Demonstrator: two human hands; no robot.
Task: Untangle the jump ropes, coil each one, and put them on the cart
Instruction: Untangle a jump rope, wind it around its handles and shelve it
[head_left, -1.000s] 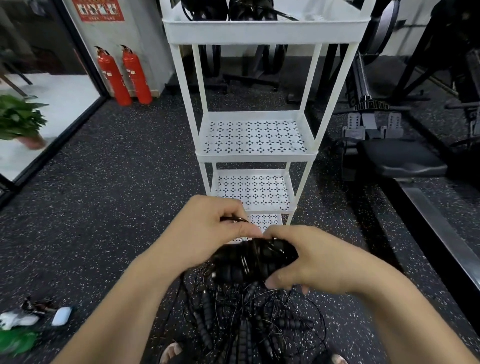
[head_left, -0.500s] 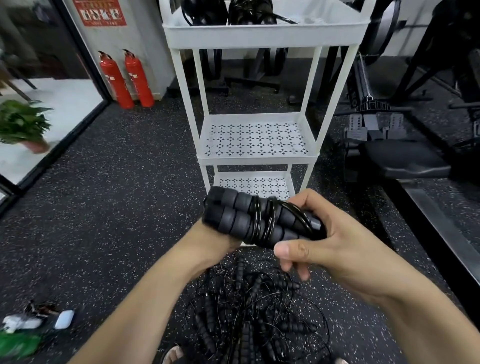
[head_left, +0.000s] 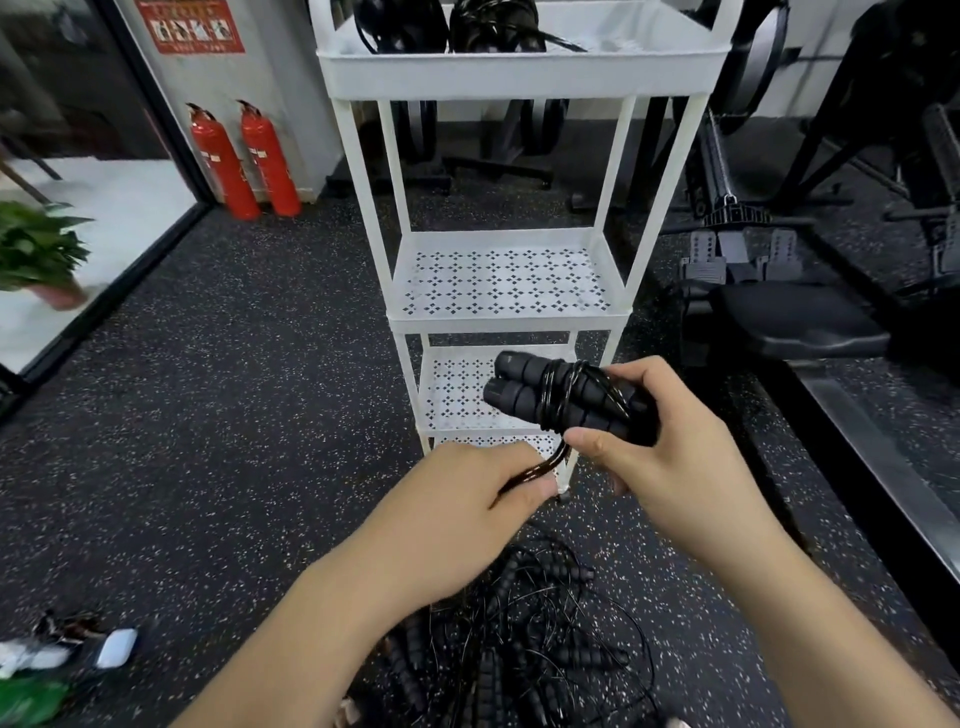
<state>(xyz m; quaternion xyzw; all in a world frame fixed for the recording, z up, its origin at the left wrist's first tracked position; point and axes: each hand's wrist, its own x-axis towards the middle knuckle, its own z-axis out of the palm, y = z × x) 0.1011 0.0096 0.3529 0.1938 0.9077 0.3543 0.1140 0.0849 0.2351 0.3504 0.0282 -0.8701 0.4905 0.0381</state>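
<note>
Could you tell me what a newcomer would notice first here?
First, the coiled jump rope at centre, gripped by the right hand in front of the white cart, while the left hand pinches its loose end. Below lies a tangled pile of jump ropes on the floor; two red fire extinguishers stand at upper left.

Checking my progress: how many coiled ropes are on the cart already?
2, both on the top shelf: left coil, right coil. The picture cuts that shelf off, so more may be hidden.
</note>
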